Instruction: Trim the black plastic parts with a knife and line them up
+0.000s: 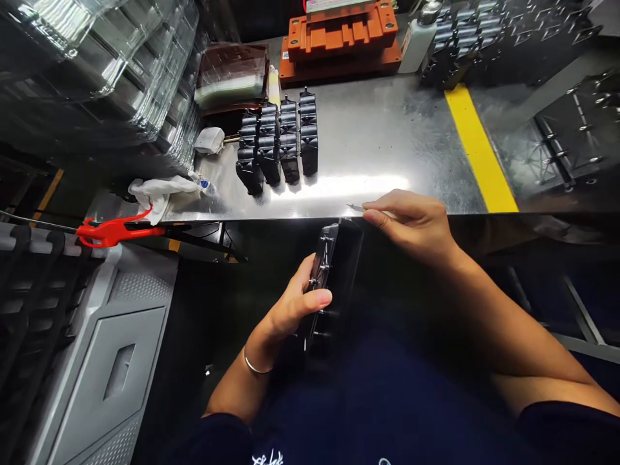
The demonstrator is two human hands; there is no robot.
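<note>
glossy plastic part (341,271) in hand, shiny metal tabletop (372,135); matt plastic crate (145,329)

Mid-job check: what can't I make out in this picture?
In the head view:
1. Left hand: most fingers hidden behind the black part.
2. Black part: lower end lost in shadow.
3. Pointed tool: handle covered by the right hand.
4. Shirt lettering: cut off by the bottom edge.

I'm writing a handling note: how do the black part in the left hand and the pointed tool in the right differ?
The black part is bulky; the pointed tool is slim with a silvery tip. In view, the black part runs mostly up and down; the pointed tool lies crosswise, tip leftward. Both are held: one in the left hand, one in the right hand.
</note>
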